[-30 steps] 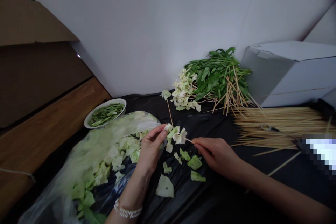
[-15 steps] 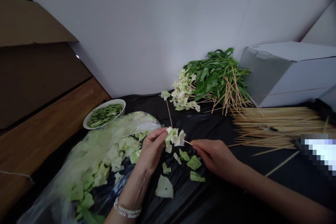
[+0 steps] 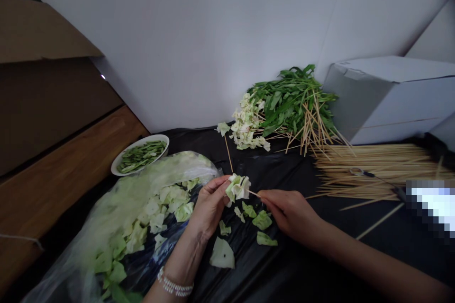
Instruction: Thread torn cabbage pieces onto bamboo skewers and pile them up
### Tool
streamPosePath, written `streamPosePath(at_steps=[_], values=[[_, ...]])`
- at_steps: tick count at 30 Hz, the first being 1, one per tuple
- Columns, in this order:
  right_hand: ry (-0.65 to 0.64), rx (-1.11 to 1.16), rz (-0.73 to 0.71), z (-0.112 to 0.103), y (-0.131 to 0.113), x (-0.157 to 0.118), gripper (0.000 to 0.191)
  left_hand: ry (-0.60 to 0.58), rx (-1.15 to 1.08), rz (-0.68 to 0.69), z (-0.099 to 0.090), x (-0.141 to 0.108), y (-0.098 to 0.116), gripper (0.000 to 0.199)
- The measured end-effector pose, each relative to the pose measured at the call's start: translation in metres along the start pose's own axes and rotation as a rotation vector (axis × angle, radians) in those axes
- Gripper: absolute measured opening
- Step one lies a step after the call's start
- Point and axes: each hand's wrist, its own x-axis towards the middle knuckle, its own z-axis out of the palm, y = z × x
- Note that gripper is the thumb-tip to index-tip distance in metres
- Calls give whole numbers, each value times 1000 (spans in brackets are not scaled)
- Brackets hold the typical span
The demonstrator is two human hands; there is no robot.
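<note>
My left hand (image 3: pixel 210 203), with a beaded bracelet at the wrist, pinches pale green cabbage pieces (image 3: pixel 237 187) threaded on a thin wooden skewer (image 3: pixel 254 194). The skewer's bare end is held between the thumb and fingers of my right hand (image 3: pixel 284 210). Its tip is hidden by the cabbage and my left fingers. Below my hands, loose cabbage pieces (image 3: pixel 262 220) lie on the black plastic sheet (image 3: pixel 284 270), with a larger pale piece (image 3: pixel 222 253) nearer to me. Left of my left hand, a clear plastic bag (image 3: pixel 106 208) holds many more cabbage pieces (image 3: pixel 174 196).
A white bowl (image 3: pixel 115 169) of cut green vegetables stands at the left. Skewered cabbage (image 3: pixel 245 125) and leafy greens (image 3: pixel 287 99) are heaped by the wall. Bare skewers (image 3: pixel 377 165) lie at the right under a white box (image 3: pixel 401 99). A pixelated bright object (image 3: pixel 435 206) sits at the right edge.
The cabbage pieces on the skewer are pressed closer together, and my left fingers have shifted slightly down around them. My right hand still holds the skewer's bare end.
</note>
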Motion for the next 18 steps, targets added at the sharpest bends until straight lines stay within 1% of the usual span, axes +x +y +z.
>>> streamPosePath(at_steps=[2,6,10,12,14,16,18], values=[[8,12,-4,-1,0,1,29,-2,7,15,0,-2,1,31],[-8,16,-26,-9,2,6,31,-2,-16,118,0,-3,6,28],[-76,-132,-11,-28,9,12,30,64,-56,224,-4,-1,16,27],[-139,-220,-4,-38,14,15,28,100,-68,274,-6,0,21,26],[-175,-280,16,-45,19,16,29,101,-62,287,-7,1,22,29],[-138,-297,56,-49,26,16,30,77,-47,267,-6,1,19,39],[-48,-267,86,-51,33,16,30,58,-22,237,-4,1,11,52]])
